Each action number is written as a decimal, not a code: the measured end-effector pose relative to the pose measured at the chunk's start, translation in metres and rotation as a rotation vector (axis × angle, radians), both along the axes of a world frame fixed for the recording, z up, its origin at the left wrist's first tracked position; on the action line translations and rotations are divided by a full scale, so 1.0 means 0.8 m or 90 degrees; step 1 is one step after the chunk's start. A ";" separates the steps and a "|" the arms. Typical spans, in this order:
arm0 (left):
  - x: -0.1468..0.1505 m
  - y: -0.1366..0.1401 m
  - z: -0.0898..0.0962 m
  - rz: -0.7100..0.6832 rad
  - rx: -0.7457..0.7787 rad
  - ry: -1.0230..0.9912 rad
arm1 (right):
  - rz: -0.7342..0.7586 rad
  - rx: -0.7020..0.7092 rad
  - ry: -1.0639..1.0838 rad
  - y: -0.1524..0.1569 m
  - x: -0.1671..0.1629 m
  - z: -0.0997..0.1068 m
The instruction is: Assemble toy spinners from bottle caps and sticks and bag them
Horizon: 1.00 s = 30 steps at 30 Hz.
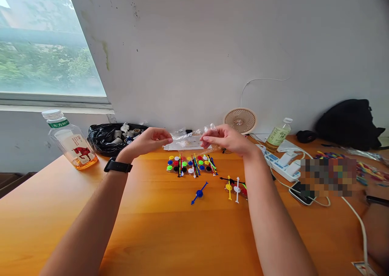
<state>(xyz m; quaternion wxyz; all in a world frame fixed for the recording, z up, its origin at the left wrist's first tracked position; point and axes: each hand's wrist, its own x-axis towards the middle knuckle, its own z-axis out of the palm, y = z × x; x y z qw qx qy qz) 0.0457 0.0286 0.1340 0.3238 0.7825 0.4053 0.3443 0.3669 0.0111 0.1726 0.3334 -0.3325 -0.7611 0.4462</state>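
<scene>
A clear plastic bag (190, 138) is stretched between my two hands above the far part of the table. My left hand (152, 141), with a black band on the wrist, pinches its left end. At the other end my right hand (223, 140) grips the crumpled plastic with thumb and fingers closed. Below the bag lie packed rows of coloured spinner pieces (191, 165) with round bases and arrows. Nearer to me sits a single blue arrow spinner (199, 193). Yellow, white, black and red spinners (233, 188) are grouped by my right forearm, which partly hides them.
On the left stand a large tea bottle (73, 142) and a black bag of waste (105, 140). A round fan (240, 121), a smaller bottle (278, 134), a power strip (281, 165) with cables and a phone (302, 193) occupy the right. A black bag (349, 122) lies farther back.
</scene>
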 end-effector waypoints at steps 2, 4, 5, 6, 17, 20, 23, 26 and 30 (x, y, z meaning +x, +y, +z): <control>0.003 -0.001 0.000 0.038 0.002 -0.042 | -0.046 0.001 0.076 0.004 -0.001 -0.003; 0.007 -0.003 0.001 0.016 -0.011 -0.019 | -0.092 -0.011 0.152 0.009 -0.002 -0.006; 0.009 -0.003 0.000 -0.008 -0.021 0.007 | -0.113 -0.023 0.186 0.012 -0.002 -0.007; 0.012 -0.004 0.000 -0.031 -0.028 0.030 | -0.130 -0.040 0.215 0.014 -0.001 -0.008; 0.033 0.004 -0.014 -0.051 -0.030 -0.073 | -0.161 -0.131 0.297 0.028 0.003 -0.019; 0.028 0.003 -0.012 -0.056 -0.042 -0.057 | -0.176 -0.134 0.297 0.028 0.004 -0.018; 0.025 -0.001 -0.007 -0.038 -0.036 -0.058 | -0.169 -0.134 0.287 0.026 0.002 -0.015; 0.029 -0.008 -0.001 0.065 0.082 -0.082 | -0.171 -0.111 0.269 0.022 -0.006 -0.012; 0.051 -0.018 0.000 0.128 0.297 0.047 | -0.176 -0.058 0.225 0.015 -0.026 -0.009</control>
